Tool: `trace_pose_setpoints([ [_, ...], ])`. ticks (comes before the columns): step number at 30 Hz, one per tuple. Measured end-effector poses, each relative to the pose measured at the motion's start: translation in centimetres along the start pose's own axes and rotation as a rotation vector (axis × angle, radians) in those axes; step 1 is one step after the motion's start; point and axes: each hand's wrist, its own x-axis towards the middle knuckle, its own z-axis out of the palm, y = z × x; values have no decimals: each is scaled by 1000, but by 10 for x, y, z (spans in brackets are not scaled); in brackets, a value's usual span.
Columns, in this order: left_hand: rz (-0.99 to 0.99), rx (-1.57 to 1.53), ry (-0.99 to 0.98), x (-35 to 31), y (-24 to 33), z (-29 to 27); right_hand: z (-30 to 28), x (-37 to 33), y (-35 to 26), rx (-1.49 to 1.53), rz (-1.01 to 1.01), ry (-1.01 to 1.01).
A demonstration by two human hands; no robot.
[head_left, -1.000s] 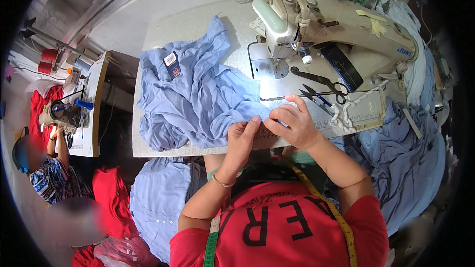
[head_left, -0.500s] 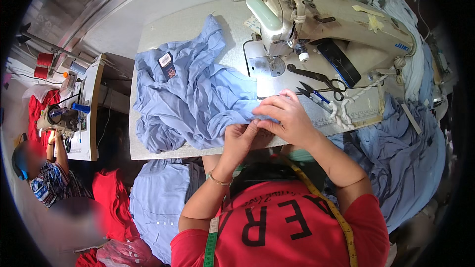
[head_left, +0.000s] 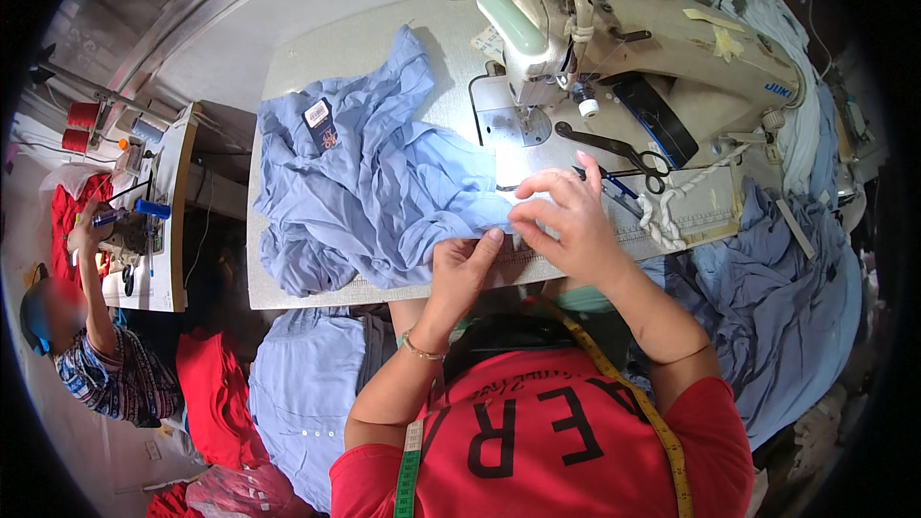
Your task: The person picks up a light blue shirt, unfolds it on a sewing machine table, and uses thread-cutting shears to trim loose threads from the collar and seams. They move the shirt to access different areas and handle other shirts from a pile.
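Observation:
A light blue garment [head_left: 369, 168] lies crumpled on the sewing table, with a dark hang tag [head_left: 321, 123] on it. My left hand [head_left: 463, 267] pinches the garment's near right edge, thumb on top. My right hand [head_left: 571, 216] is just right of that edge, its thumb and fingers apart and the outer fingers raised. Whether its fingertips touch the cloth I cannot tell. Beyond my hands stands a sewing machine [head_left: 537, 67], its needle area right of the garment. Black scissors [head_left: 614, 146] and a dark pointed tool [head_left: 614, 187] lie beside my right hand.
White cord [head_left: 662, 221] lies knotted near the table's right edge, by a black flat case [head_left: 657, 120]. Blue garments are heaped at the right [head_left: 767, 297] and below left [head_left: 307, 393]. A yellow tape measure [head_left: 614, 374] hangs over me. Another person [head_left: 115, 374] works at the far left.
My right hand has drawn back slightly from my left, its fingers spreading and lifting. My left hand stays at the garment's edge. The other person's arm has risen.

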Motion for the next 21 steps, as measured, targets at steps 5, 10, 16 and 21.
trace_pose_setpoints([
  [5, -20, 122, -47, 0, -8, -9, 5, 3, -7, -167, -100, 31],
  [10, -32, 247, -45, -2, -4, -9, 7, 2, -5, -222, -169, 32],
  [16, 179, 315, -28, 0, -10, -3, 10, 5, -6, -267, -235, -25],
  [21, 104, 392, -39, -4, -1, 0, 15, 1, -1, -228, -155, 42],
])
